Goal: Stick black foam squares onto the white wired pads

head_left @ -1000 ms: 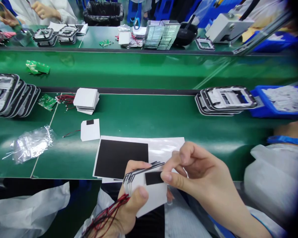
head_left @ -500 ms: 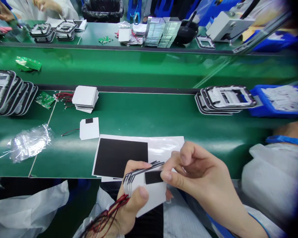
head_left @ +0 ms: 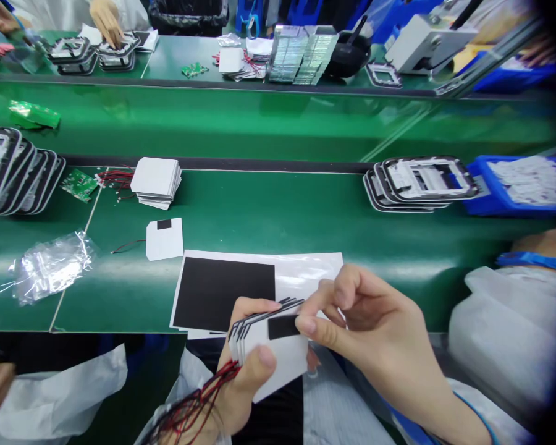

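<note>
My left hand (head_left: 252,383) is closed around a fanned stack of thin white panels (head_left: 278,368), held tilted at the table's front edge. Red and black wires (head_left: 197,398) trail from the stack over my left wrist. On the top panel lies a black rectangular sticker (head_left: 282,327). Thumb and forefinger of my right hand (head_left: 370,327) pinch at that sticker's right end; the fingertips hide its corner. Just behind my hands, a large black sheet (head_left: 227,290) rests on white glossy backing (head_left: 308,266). A single white panel (head_left: 167,247) with a black sticker lies beyond it.
More wired white panels (head_left: 155,179) are stacked behind. Black-and-white frames (head_left: 421,185) stand at right beside a blue bin (head_left: 495,188); more frames (head_left: 13,173) are at left. A clear plastic bag (head_left: 50,266) lies left. Co-workers' sleeves (head_left: 500,334) flank me; another person's hand (head_left: 106,23) is across.
Both my hands keep nearly the same pose at the sticker. Across the table, a co-worker's hand has come down onto a frame stack. Another person's hand appears at lower left.
</note>
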The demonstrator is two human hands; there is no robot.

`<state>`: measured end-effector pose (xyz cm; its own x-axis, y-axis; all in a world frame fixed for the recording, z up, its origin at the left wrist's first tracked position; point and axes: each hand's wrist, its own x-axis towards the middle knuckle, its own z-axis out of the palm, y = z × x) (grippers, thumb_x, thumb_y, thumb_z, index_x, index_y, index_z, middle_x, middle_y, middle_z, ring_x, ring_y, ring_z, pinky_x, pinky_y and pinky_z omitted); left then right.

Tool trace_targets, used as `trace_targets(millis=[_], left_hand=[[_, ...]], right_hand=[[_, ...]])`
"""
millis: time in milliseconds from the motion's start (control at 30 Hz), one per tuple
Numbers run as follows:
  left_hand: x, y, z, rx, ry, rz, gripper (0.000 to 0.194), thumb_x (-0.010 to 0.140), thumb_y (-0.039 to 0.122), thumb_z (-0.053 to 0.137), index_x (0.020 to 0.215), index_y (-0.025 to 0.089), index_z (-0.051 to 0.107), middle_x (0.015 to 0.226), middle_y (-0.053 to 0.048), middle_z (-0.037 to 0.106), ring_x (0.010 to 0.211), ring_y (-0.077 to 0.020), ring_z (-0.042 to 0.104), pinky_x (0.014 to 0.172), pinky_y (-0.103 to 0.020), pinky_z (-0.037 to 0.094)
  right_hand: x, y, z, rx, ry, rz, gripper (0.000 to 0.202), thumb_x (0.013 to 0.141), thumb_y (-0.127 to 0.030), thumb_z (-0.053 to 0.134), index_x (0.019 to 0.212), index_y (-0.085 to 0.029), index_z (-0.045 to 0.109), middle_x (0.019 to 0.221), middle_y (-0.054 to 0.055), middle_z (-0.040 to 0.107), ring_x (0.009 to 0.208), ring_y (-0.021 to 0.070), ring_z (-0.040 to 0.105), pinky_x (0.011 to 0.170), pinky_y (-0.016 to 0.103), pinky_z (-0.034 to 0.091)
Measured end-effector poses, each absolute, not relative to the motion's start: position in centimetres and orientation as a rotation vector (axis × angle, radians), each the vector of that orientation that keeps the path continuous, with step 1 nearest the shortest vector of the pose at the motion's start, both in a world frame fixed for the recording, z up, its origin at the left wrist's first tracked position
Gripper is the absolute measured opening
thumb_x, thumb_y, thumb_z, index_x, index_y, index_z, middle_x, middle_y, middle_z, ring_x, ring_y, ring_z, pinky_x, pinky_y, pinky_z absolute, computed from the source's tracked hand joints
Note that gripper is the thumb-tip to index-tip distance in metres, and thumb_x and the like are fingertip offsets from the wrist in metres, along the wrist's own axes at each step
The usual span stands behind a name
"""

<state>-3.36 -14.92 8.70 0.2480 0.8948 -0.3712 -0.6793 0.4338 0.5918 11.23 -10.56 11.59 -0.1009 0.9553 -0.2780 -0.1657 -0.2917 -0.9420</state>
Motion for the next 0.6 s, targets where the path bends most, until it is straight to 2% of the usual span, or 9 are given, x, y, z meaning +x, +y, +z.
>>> trace_targets(millis=[167,367,600], left_hand=[[-3.43,-14.92,8.83,0.294,0.796,1.109,0.031,0.077,0.035,0.071,0.106,0.029,0.062,0.099,-0.006,0.074,0.072,-0.0313,0.072,0.069,-0.046,0.056],[-3.34,-14.90,9.05,0.302,0.808,1.111,0.030,0.077,0.032,0.071,0.106,0.029,0.062,0.084,-0.002,0.075,0.076,-0.0328,0.072,0.070,-0.045,0.055],[-3.53,-14.81,9.01,0.409,0.732,1.074,0.032,0.084,0.038,0.064,0.112,0.028,0.052,0.082,-0.002,0.075,0.081,-0.0272,0.072,0.076,-0.042,0.053]], right_hand=[[10.98,-10.52,11.95,-1.281,-1.000,1.510,0.042,0.073,-0.022,0.081,0.068,-0.025,0.039,0.066,-0.001,0.068,0.041,0.0127,0.055,0.033,0.026,0.052],[10.85,-10.76,11.94,-1.281,-1.011,1.479,0.040,0.074,-0.019,0.079,0.068,-0.025,0.040,0.068,0.001,0.068,0.047,0.0121,0.054,0.034,0.023,0.052],[10.78,-11.00,11.99,-1.280,-1.023,1.463,0.039,0.076,-0.017,0.077,0.069,-0.024,0.040,0.068,-0.002,0.067,0.047,0.0103,0.052,0.036,0.021,0.051]])
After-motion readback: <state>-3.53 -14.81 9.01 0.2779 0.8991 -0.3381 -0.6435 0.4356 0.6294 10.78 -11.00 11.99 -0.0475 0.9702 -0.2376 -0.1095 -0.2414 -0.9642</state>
